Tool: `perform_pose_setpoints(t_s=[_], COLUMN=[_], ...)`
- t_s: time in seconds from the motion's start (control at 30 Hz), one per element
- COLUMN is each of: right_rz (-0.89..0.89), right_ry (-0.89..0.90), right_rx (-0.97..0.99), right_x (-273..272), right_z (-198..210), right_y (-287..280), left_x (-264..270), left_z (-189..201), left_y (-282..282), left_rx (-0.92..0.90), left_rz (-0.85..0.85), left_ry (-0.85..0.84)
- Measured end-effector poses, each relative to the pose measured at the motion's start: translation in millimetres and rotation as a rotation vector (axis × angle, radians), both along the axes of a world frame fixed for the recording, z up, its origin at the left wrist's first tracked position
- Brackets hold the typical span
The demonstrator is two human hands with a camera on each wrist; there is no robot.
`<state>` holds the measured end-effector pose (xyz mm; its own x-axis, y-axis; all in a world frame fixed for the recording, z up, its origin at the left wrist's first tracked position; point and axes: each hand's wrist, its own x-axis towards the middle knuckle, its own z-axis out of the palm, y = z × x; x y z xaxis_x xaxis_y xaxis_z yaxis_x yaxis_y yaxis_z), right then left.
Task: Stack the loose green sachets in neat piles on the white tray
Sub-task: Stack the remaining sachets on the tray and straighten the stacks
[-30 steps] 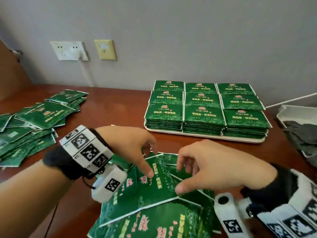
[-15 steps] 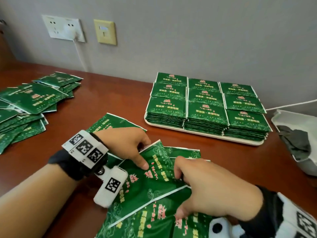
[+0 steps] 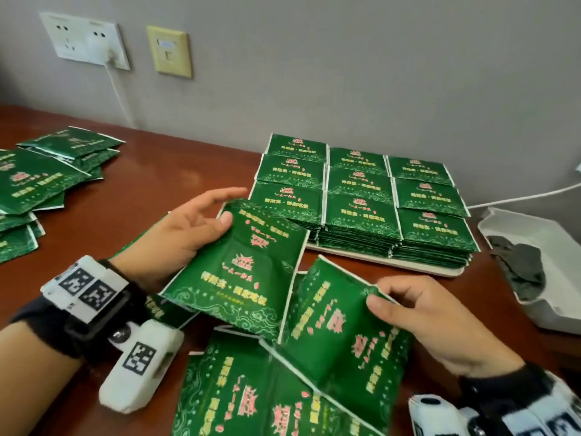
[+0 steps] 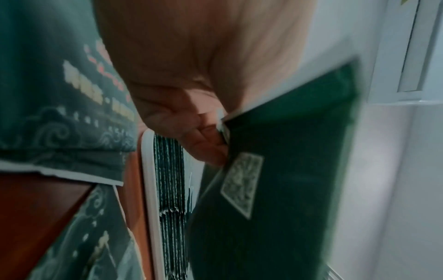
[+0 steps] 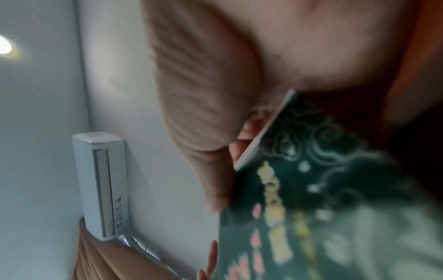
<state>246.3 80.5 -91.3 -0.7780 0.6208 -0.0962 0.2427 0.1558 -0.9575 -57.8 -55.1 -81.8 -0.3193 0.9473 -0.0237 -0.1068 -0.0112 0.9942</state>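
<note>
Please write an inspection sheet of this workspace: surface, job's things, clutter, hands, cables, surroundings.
Surface: brown wooden table.
Job's things: white tray bearing nine neat piles in three rows; loose sachets near the person; another loose heap at far left.
Clutter: white container at right holding dark material, kind unclear.
Hands: left hand holds one lifted sachet, thumb on top; right hand pinches the corner of a second sachet.
Cables: white cable down from the socket; another behind the tray.
Surroundings: grey wall, beige switch plate.
</note>
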Motion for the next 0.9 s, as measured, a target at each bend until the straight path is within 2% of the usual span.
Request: perform_pose_setpoints(t_s=[0.07,0.13,0.2,0.37,0.57,0.67,0.83,0.9], right_rz=[-0.082,-0.149,-0.19,-0.305,-0.413,-0.386,-0.408,-0.391], right_ry=[0.202,0.349,0.418,0.469,0.428,0.348,0.237,0.191], right_rx=[-0.091,-0.146,-0.141,0.083,0.124,0.046,-0.042,-0.031], right_x=[0.2,-0.1,-0.2,1.4,-4.0,-6.3,-8.7,-8.1], right_z=[-3.9,-4.0,-2.1,2.4,-2.3,-5.0,-13.8,-17.2], right_y=[0.7,-0.2,-1.4,-0.6,-2.9,-0.2,3.0,3.4], left_x=[0.6,-3.4,-7.4,5.8,7.1,6.3,6.5,8.5], left_z=[0.7,0.7,-0.5,1.7,-1.5,-2.2,-10.0,-13.3], left_y=[-3.8,-9.2,-10.1,-6.6,-8.2,-7.6,-1.6,0.1], left_rx=[-0.006,-0.068,-0.158,-0.167,-0.17,-0.082,-0.092,-0.11], left_rz=[-0.046,-0.115,-0.159,-0.268,-0.137,-0.053,0.055,0.114], left_ry=[0.024,0.195,0.381,0.427,0.735,0.748,0.504,0.484])
